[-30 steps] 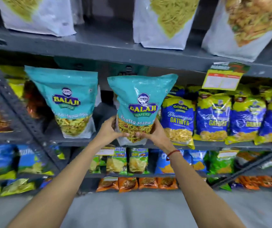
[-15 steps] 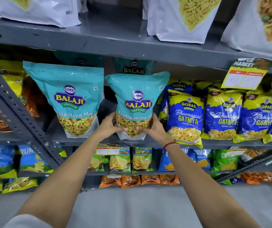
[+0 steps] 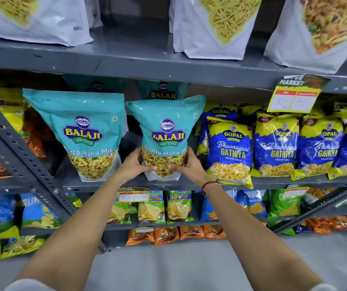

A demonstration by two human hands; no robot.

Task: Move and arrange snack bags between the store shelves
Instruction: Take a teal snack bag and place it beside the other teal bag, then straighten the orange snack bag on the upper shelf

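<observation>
Both hands, the left hand (image 3: 133,164) and the right hand (image 3: 186,165), have their fingers clamped round the bottom of a teal snack bag (image 3: 165,137), likely because its weight sits low. The bag stands upright at the front edge of the middle shelf (image 3: 273,181), between a matching teal bag (image 3: 84,133) and the blue bags (image 3: 229,152), apparently to face the aisle.

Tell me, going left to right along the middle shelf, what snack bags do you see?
Orange snack bag → teal Balaji bag standing alone → teal Balaji bag held by the left hand and right hand → blue-and-yellow Gopal Gathiya bag → more Gopal bags.
</observation>
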